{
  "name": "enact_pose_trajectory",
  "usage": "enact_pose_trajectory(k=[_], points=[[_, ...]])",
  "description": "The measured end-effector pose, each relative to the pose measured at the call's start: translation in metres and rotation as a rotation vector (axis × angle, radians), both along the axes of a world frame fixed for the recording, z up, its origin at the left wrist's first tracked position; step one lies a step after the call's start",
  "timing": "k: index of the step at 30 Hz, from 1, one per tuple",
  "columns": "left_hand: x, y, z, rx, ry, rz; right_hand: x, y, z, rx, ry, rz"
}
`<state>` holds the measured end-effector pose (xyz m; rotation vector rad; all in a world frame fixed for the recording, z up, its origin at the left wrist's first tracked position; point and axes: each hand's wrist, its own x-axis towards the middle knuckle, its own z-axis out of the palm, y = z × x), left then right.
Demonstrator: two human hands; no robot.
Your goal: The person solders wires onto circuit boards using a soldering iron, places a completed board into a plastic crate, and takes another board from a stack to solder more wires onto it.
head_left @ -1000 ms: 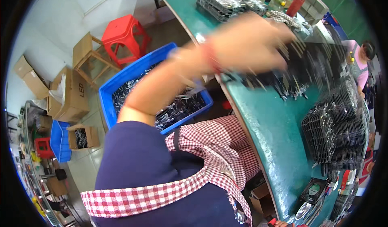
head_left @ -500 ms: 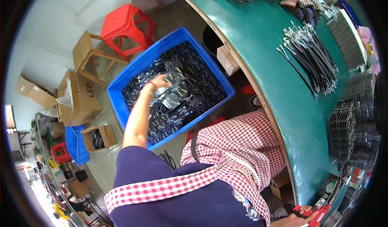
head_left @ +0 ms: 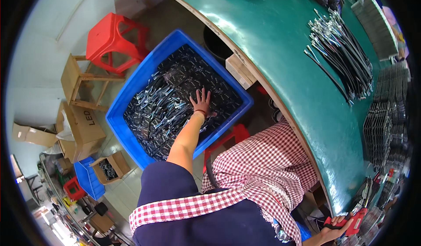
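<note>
The green table (head_left: 298,79) curves down my right side, its pale edge bending past my lap. My checked apron (head_left: 254,158), red and white, spreads over me beside it. On the floor to my left, near the table, the blue bin (head_left: 131,140) sits at a slant, and inside it lies a broad heap of dark cables (head_left: 160,108), many with pale or silvery ends, loose and tangled on the near left, flatter and darker toward the far right.

Beyond the bin stand a red stool (head_left: 105,40) and, just beside it, a wooden stool (head_left: 72,79); nearer me is a brown carton (head_left: 83,127) with its flaps up. Dark ribbed stacks (head_left: 386,119) line the table's far right side, and a bundle of black cables (head_left: 344,60) lies fanned on the green top, white tips pointing away from me.

At the lower right I have a red-handled tool (head_left: 356,222), partly dark, by the table's near end; my right hand (head_left: 335,228) is curled around its grip. My left hand (head_left: 201,103) is over the right-hand part of the heap, back up, fingers spread wide; I can't tell how firmly it presses. A thin reddish band (head_left: 201,112) circles that wrist.
</note>
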<state>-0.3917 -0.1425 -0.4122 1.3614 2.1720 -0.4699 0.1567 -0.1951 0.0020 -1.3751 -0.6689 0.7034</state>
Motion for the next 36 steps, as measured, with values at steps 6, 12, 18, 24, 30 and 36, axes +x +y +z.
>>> enact_pose_trajectory(k=[6,12,18,24,30,36], points=[[-0.004,0.0,-0.064,0.232,0.103,-0.01,-0.005,0.005,0.004,0.001,-0.024,-0.008],[0.045,-0.038,-0.031,0.259,0.005,-0.235,-0.001,0.003,0.0,-0.005,0.006,-0.044],[0.024,-0.024,-0.03,0.407,-0.229,-0.096,0.004,-0.003,-0.003,0.006,-0.01,0.009],[0.016,-0.031,-0.049,0.196,-0.07,-0.005,0.007,-0.007,-0.004,0.014,-0.003,0.014],[-0.004,-0.028,-0.068,0.102,-0.18,-0.122,0.007,-0.01,0.001,0.007,-0.018,0.008],[0.007,-0.023,-0.055,0.134,-0.079,-0.088,0.016,-0.019,0.004,0.052,-0.011,0.106]])
